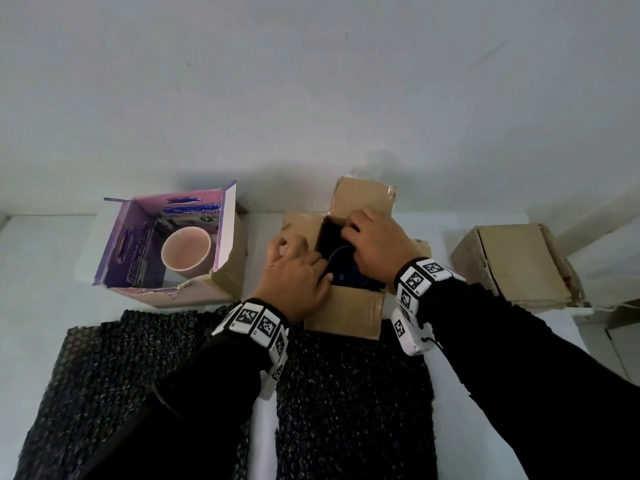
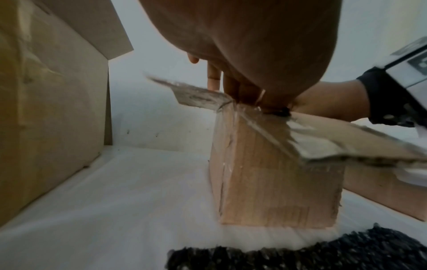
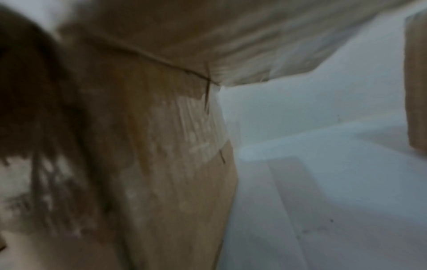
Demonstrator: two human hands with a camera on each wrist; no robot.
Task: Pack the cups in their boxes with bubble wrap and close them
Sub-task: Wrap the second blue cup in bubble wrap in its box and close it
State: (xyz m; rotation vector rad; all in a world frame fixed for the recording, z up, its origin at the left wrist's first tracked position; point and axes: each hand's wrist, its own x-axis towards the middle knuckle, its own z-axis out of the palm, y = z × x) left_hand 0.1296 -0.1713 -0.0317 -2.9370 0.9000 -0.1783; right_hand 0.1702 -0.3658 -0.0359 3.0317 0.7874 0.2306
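Note:
An open cardboard box (image 1: 346,310) stands in the middle of the white table with its flaps spread. Inside it is a dark cup (image 1: 341,268) with black wrap around it. My left hand (image 1: 294,258) sits curled over the box's left rim and flap, thumb along the front of the opening; its fingers (image 2: 233,87) reach down at the box corner (image 2: 277,182). My right hand (image 1: 363,237) reaches into the far side of the opening, fingers curled on the black wrap there. The right wrist view is blurred and shows only the box wall (image 3: 150,146).
At the left, a pink cup (image 1: 186,252) stands in an open purple-lined box (image 1: 131,244). A shut cardboard box (image 1: 516,265) sits at the right. Two black bubble wrap sheets (image 1: 353,393) (image 1: 104,368) lie in front, under my forearms. A wall stands close behind the boxes.

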